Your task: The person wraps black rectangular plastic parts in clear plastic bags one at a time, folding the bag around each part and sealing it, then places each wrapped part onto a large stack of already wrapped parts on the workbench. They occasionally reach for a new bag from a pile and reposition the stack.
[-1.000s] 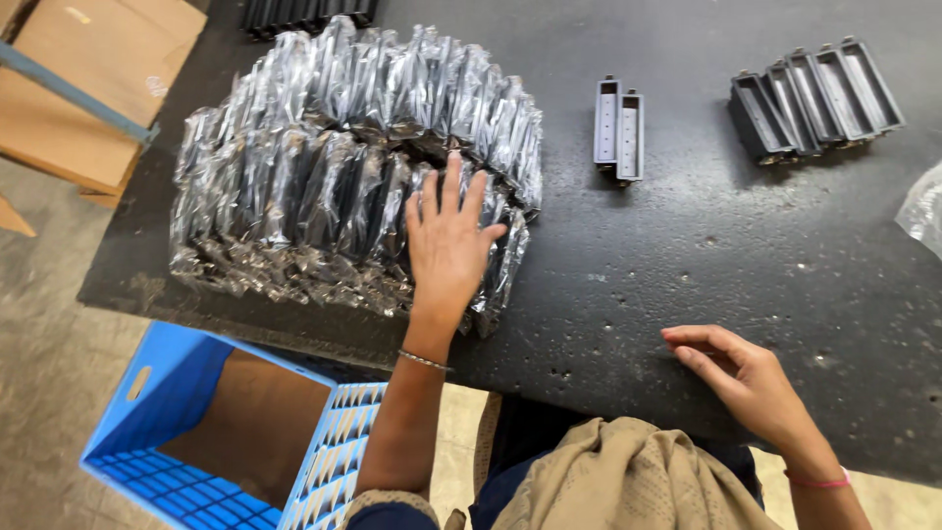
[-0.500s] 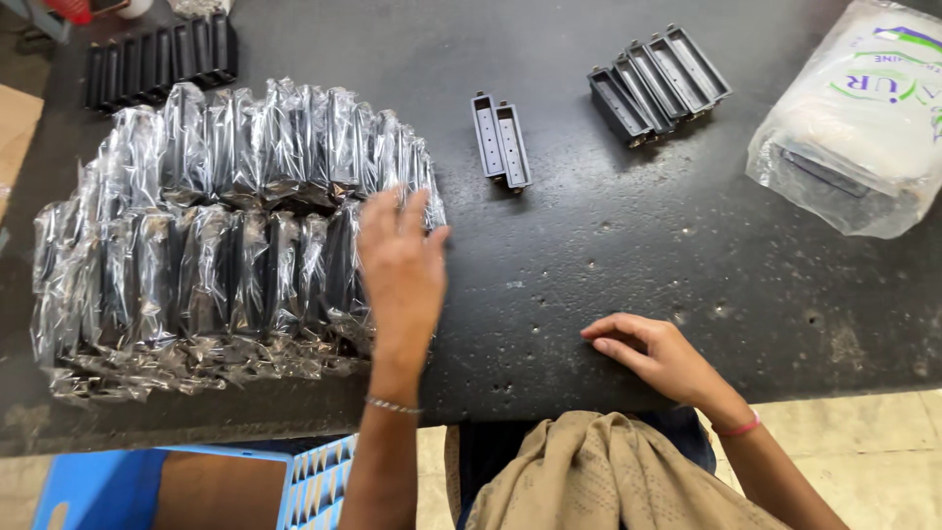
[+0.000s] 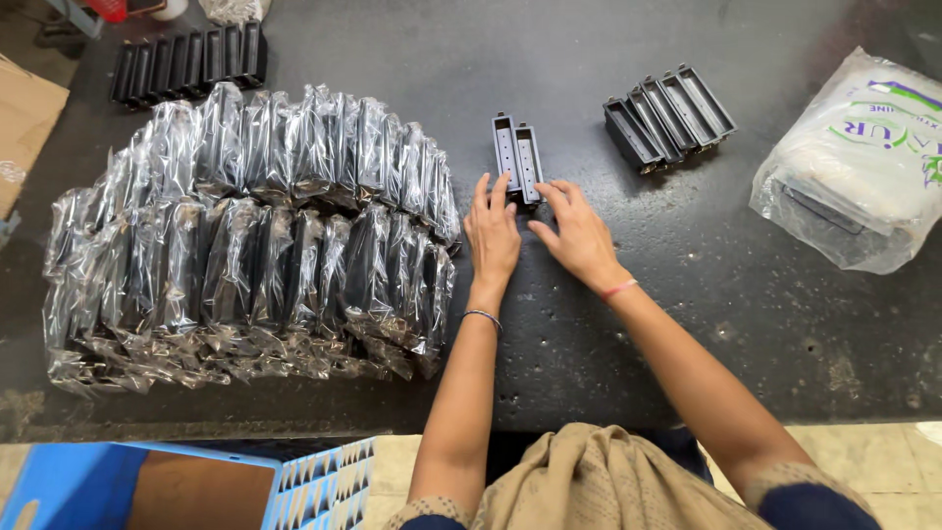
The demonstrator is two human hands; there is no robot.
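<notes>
Two narrow grey plastic trays (image 3: 516, 157) lie side by side on the black table (image 3: 589, 59). My left hand (image 3: 493, 236) reaches toward their near end, fingers spread, fingertips just at the trays' bottom edge. My right hand (image 3: 579, 236) is beside it, fingers apart, fingertips close to the right tray's near corner. Neither hand holds anything. To the left lies a big heap of the same kind of dark parts wrapped in clear plastic bags (image 3: 255, 236), stacked in two rows.
A row of several bare grey trays (image 3: 669, 116) stands at the back right. Another row of black trays (image 3: 186, 61) sits at the back left. A white plastic bag (image 3: 863, 167) lies at the right edge. A blue crate (image 3: 177, 486) stands below the table's front edge.
My left hand has left the wrapped heap and moved right to the two trays. My right hand has gone from the table's front edge up to the same trays.
</notes>
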